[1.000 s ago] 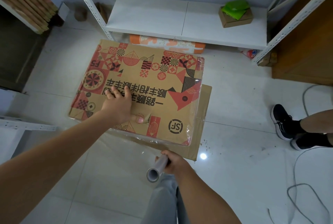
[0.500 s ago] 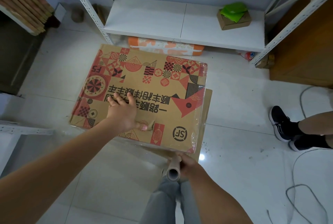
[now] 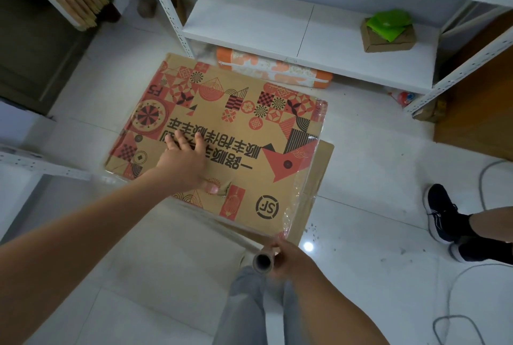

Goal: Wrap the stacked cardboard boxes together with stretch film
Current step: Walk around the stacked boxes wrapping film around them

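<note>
From the head camera, the stacked cardboard boxes [image 3: 222, 136] lie flattened on the white tiled floor [image 3: 374, 191] just in front of a white metal shelf unit [image 3: 277, 25], the top one printed in red and black patterns, a plain brown one showing beneath it along the right edge. Clear stretch film [image 3: 308, 172] clings over the right side and near corner of the stack. The left hand [image 3: 183, 161] lies flat on the printed top, fingers straight and slightly spread, thumb pressing near the front edge. The right hand [image 3: 288, 257] curls around the film roll [image 3: 263, 260] just off the stack's near right corner, the roll's hollow core end facing the camera. On the shelf sits a small brown box [image 3: 388, 39] with a green packet [image 3: 387, 23] on top. Another person's legs in black shoes [image 3: 441, 214] stand at the right, near a grey cable [image 3: 472, 275] on the floor.
</note>
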Tool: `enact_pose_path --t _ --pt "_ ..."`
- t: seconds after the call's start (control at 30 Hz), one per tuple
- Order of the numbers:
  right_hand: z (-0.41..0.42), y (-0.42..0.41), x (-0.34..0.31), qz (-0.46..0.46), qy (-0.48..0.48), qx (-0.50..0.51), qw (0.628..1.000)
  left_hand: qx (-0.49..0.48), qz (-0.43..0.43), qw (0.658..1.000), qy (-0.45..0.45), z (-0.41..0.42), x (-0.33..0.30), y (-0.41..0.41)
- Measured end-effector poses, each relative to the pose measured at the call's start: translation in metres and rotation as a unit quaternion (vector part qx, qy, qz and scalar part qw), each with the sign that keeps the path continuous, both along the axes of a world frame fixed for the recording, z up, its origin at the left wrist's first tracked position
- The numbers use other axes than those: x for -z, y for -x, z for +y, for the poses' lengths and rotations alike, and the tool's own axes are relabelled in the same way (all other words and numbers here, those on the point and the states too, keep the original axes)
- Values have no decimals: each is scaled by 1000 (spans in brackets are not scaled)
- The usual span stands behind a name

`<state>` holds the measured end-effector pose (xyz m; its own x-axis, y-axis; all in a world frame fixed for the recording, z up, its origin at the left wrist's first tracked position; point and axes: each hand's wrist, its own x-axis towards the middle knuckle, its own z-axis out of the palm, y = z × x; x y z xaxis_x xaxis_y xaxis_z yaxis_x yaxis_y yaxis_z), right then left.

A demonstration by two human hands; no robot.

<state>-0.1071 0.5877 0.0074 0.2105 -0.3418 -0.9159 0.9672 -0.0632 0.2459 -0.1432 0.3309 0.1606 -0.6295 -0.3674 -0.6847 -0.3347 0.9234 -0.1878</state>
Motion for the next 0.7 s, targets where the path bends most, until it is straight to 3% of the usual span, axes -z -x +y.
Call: enact_pose_path --t 0.13,0.7 --pt "-1 10 -2 -8 21 48 999 6 4 1000 13 3 -1 -1" --pt "12 1 26 -3 -6 33 999 -6 -4 1000 18 3 1 -4"
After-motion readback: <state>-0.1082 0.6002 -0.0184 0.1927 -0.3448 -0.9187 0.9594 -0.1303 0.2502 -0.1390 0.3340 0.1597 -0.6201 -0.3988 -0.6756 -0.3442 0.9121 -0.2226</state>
